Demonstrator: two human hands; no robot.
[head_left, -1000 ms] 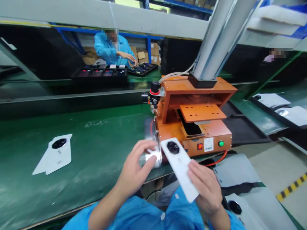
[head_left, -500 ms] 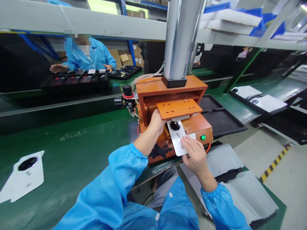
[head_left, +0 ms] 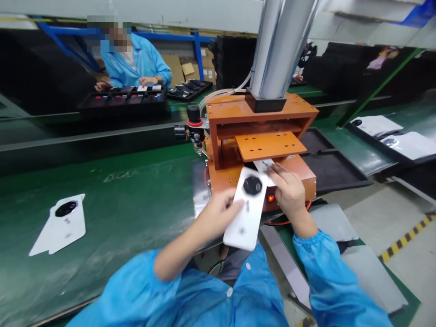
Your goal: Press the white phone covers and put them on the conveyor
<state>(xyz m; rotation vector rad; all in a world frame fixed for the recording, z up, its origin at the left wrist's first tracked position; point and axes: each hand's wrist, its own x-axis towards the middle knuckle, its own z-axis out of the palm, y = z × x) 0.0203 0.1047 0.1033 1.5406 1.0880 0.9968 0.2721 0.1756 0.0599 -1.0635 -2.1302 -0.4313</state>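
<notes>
My left hand (head_left: 223,211) grips a white phone back panel (head_left: 247,222) by its left edge, thumb on top. The panel has a round black camera area and is tilted in front of an orange press (head_left: 218,177). My right hand (head_left: 289,190) has its fingers on a second white phone panel (head_left: 264,165), which lies partly under the press's raised orange plate (head_left: 270,146). The far part of that panel is hidden by the plate. Whether my right fingers pinch it or only rest on it is hard to see.
Overlapping white panels (head_left: 68,227) lie on the green bench (head_left: 136,200) at left. A black regulator (head_left: 193,120) juts from the press. Black trays (head_left: 337,170) and more white panels (head_left: 378,125) are at right. A co-worker (head_left: 136,59) sits across the bench.
My left hand has left the press plate's edge and now holds a white panel nearer to me. My right hand has moved forward to a panel under the plate. The view has shifted.
</notes>
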